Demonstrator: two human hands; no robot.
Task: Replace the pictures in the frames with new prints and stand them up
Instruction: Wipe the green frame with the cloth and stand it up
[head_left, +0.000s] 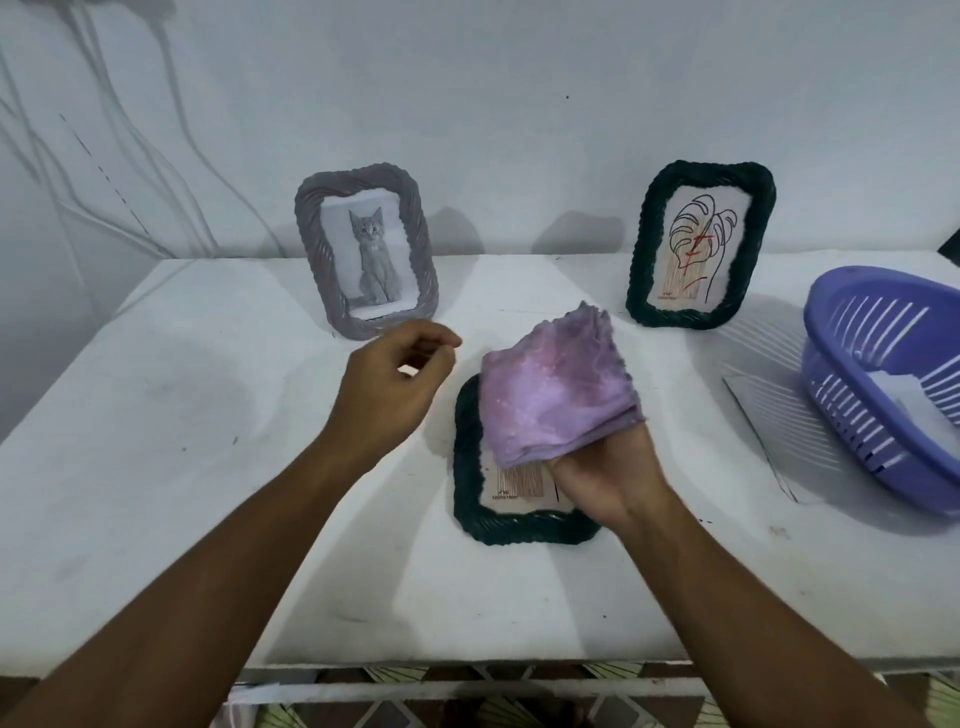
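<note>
A dark green woven frame (470, 499) lies flat on the white table (156, 415), face up, its print partly hidden. Above it my right hand (608, 478) grips a folded purple cloth (556, 384). My left hand (395, 389) hovers to the left of the cloth, fingers loosely curled, holding nothing. A grey woven frame (311, 249) with a kitten picture stands at the back left. A second dark green frame (644, 270) with a leaf line drawing stands at the back right.
A purple plastic basket (852, 384) sits tilted at the right edge with white paper inside. A flat clear or white sheet (769, 431) lies beside it. A wall rises behind the table, whose front edge is near me.
</note>
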